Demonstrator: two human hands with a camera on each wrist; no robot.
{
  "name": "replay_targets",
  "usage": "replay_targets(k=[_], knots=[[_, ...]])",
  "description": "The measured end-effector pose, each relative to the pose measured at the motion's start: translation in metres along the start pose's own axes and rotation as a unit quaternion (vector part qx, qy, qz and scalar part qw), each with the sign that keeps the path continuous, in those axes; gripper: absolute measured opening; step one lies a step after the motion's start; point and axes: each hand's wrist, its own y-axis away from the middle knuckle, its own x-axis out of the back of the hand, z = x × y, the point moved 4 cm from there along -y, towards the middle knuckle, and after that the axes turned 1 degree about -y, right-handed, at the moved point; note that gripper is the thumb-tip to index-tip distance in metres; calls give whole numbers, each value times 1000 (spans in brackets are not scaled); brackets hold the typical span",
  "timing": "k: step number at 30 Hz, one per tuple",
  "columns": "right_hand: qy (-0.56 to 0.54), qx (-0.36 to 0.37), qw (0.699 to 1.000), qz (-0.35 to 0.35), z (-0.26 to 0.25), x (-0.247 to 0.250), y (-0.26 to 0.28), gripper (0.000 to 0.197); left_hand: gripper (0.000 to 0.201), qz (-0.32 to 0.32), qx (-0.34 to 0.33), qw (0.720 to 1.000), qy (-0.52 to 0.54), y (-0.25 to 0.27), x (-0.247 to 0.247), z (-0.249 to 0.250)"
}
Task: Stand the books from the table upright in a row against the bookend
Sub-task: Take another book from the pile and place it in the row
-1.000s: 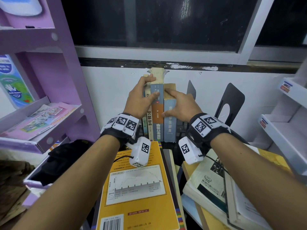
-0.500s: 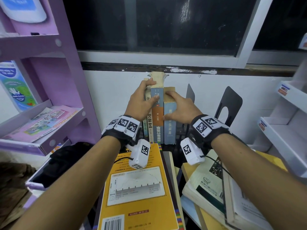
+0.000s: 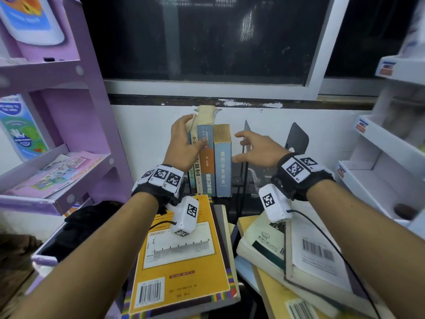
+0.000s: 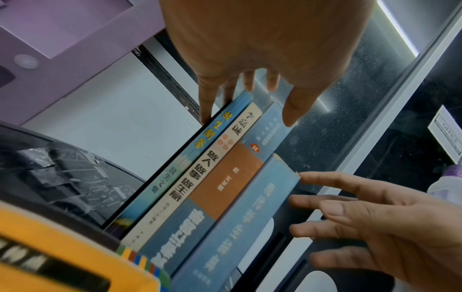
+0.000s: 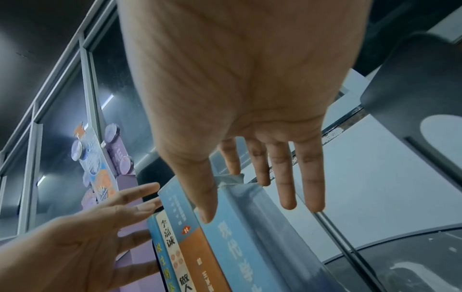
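Four books (image 3: 208,157) stand upright in a row at the back of the surface, against the wall below the window. The left hand (image 3: 184,146) steadies the row from its left side, fingers straight along the outer cover and thumb laid across the spines: a flat bracing touch, nothing pinched. The right hand (image 3: 257,149) hangs just beside the rightmost book, fingers spread, its grip holding nothing and apart from the cover. A black bookend (image 3: 247,143) stands right of the row with a gap between; a second one (image 3: 296,139) is farther right. More books lie flat in front, a yellow book (image 3: 184,261) under the left wrist and a pile (image 3: 299,261) under the right. The step in hand looks like closing up the row. To do it well, keep the left hand pressing so nothing tips, then slide the bookend in until it touches the last cover, keeping the spines level before fetching another book.
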Motion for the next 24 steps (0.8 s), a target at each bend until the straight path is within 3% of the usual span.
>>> replay_targets(k=[11,17,24], knots=[[16,-36,998,-40,18,16,72,47,62,-24,20,999,-29,43,-9,35],[24,-74,995,-55,43,26,110,44,67,-170,53,983,-36,68,-50,55],[70,-118,989,-45,80,55,153,44,67,-355,95,929,-47,101,-109,87]])
